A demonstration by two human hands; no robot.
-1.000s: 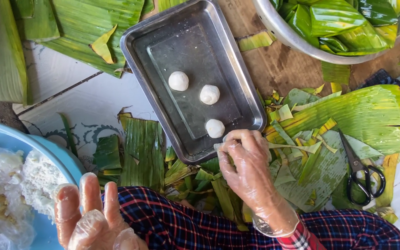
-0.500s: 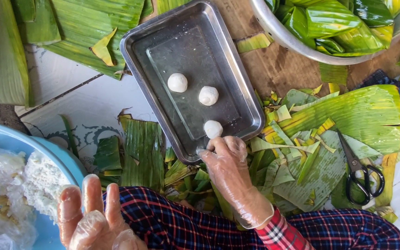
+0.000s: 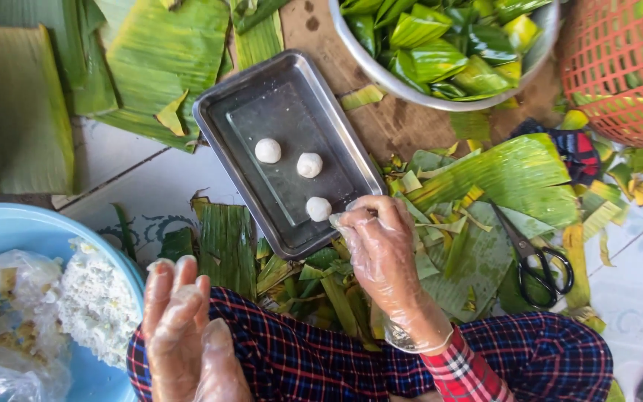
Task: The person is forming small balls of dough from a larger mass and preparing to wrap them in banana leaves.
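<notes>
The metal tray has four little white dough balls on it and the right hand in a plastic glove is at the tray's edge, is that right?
Not quite. The head view shows three white dough balls on the metal tray, not four. The rest holds: the right hand, in a clear plastic glove, is at the tray's near edge, beside the closest ball.

A metal tray [image 3: 258, 97] lies on the floor near the middle, with 3 dough balls [image 3: 309, 164] in it, in a row toward its near right edge. The right hand [image 3: 381, 249] rests at the tray's near right corner, just beside the nearest ball. Scissors [image 3: 537, 260] lie on leaf scraps [image 3: 478, 223] right of that hand. A metal bowl of leaves [image 3: 440, 52] sits behind the tray, a basket [image 3: 626, 67] at far right. The left hand [image 3: 184, 327] hovers over the lap, right of a basin [image 3: 9, 231] at near left.
</notes>
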